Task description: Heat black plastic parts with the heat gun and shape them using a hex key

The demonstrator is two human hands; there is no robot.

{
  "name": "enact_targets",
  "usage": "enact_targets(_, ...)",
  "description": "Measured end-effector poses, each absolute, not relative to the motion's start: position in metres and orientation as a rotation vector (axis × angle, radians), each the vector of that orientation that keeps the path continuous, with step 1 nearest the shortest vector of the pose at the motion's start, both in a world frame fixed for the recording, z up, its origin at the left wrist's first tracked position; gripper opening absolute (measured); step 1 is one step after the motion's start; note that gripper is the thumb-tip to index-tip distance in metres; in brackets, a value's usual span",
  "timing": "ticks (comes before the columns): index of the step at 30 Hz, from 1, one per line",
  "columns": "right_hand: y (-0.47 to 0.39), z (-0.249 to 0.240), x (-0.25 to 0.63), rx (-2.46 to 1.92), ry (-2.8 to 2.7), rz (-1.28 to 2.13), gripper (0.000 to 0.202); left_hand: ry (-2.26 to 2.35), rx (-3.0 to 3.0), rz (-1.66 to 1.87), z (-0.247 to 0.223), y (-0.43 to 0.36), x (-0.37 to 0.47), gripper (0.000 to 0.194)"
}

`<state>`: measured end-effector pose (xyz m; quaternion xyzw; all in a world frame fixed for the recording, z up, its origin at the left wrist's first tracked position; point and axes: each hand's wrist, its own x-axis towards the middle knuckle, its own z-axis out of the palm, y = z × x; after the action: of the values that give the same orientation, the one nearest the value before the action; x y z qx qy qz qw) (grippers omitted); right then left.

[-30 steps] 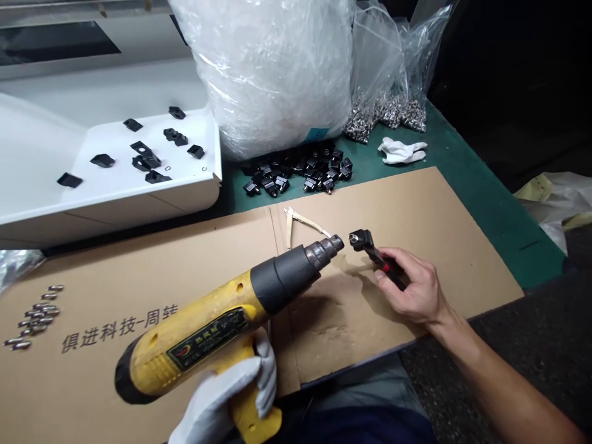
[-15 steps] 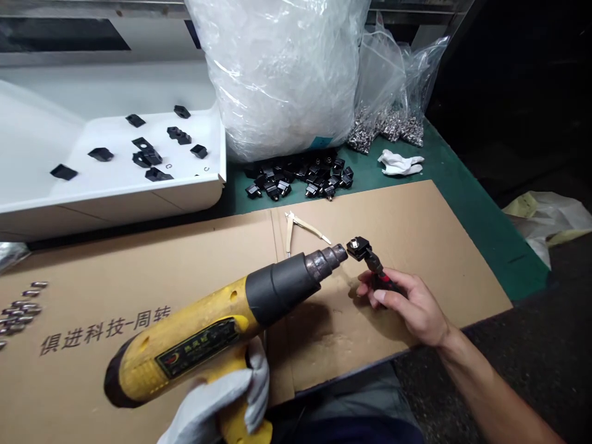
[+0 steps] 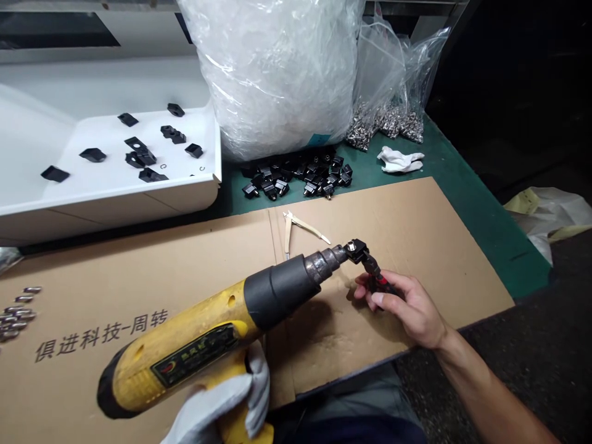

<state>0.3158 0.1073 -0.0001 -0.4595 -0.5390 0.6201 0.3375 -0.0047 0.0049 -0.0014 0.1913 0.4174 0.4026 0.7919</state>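
My left hand (image 3: 217, 401), in a white glove, is wrapped round the handle of a yellow and black heat gun (image 3: 185, 351). Its stepped metal nozzle points up and right. My bare right hand (image 3: 407, 305) grips a black and red handled tool, apparently pliers (image 3: 382, 280). At the tool's far end sits a small black block (image 3: 356, 250) with a shiny metal piece on its face. The block is right at the nozzle's tip; I cannot tell whether they touch. My right fingers partly hide the tool's handles.
Nippers with pale handles (image 3: 303, 228) lie on the cardboard sheet (image 3: 208, 265). Behind are a pile of black parts (image 3: 300, 176), a large plastic bag (image 3: 282, 74), bags of metal bits (image 3: 388, 120) and a white glove (image 3: 400, 160). A white tray (image 3: 106, 200) and metal pins (image 3: 18, 314) are left.
The black block and the nozzle tip have come closer together, closing the small gap between them. The whole view has shifted slightly. Both hands keep their grips.
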Motion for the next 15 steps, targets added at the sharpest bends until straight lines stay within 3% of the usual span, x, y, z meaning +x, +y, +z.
enact_targets(15, 0.1064, 0.0019, 0.3121, -1.226, -1.452, 1.555, 0.027, 0.851, 0.432, 0.901, -0.0099, 0.0015, -0.0068, 0.026)
